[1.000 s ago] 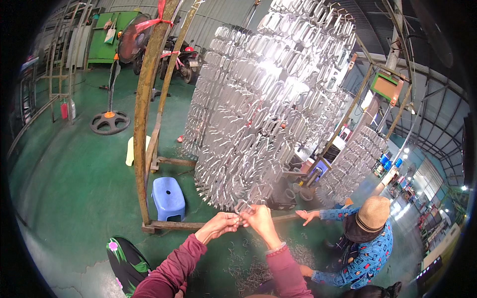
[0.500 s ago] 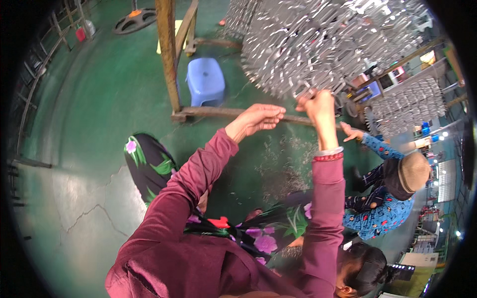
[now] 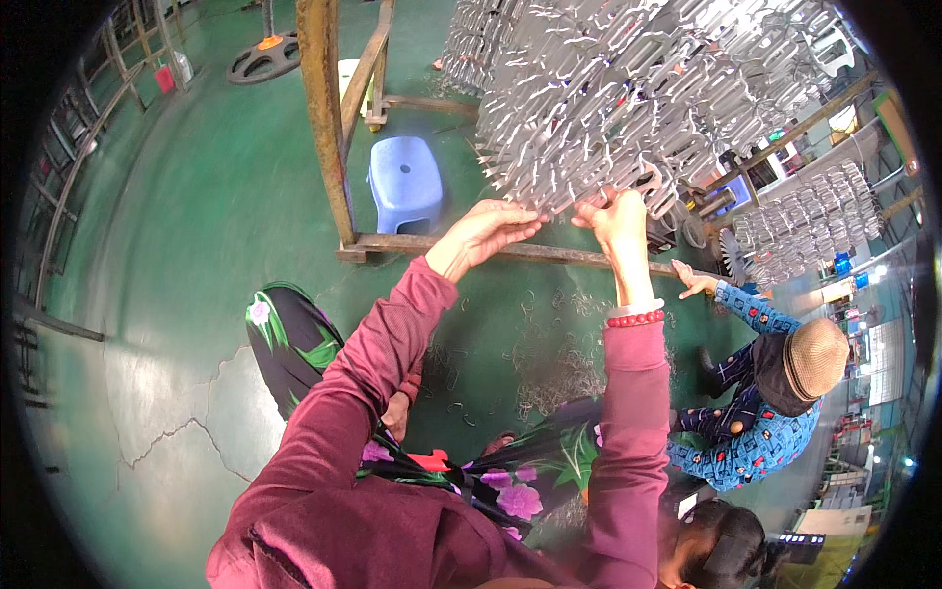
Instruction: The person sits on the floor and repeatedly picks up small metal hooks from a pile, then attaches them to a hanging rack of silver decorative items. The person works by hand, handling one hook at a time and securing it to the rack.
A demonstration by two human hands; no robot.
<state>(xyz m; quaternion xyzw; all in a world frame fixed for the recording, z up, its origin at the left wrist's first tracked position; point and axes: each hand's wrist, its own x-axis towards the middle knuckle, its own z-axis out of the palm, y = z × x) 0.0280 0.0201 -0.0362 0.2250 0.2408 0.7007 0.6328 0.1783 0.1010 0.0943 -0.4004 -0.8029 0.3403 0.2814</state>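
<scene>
A dense cluster of shiny silver metal pieces (image 3: 599,98), many with open, claw-like ends, hangs in front of me. Both hands are raised to its lower edge. My left hand (image 3: 488,233) has thumb and fingertips pressed together just below the lowest pieces; whatever lies between them is too small to name. A short way to its right, my right hand (image 3: 618,221) is closed, its curled fingers against the bottom of the cluster. What the right fingers grip is hidden by the hand itself.
A wooden frame (image 3: 324,118) with a low crossbar (image 3: 510,251) stands around the cluster. Behind it is a blue plastic stool (image 3: 404,177). Thin metal scraps (image 3: 564,383) litter the green floor. A co-worker in a straw hat (image 3: 816,358) sits at right, beside another hanging rack (image 3: 810,221); another person's head (image 3: 721,545) is close by.
Both hands have shifted slightly left in the picture, and the right hand a little lower. The hanging pieces now reach down to my left fingertips.
</scene>
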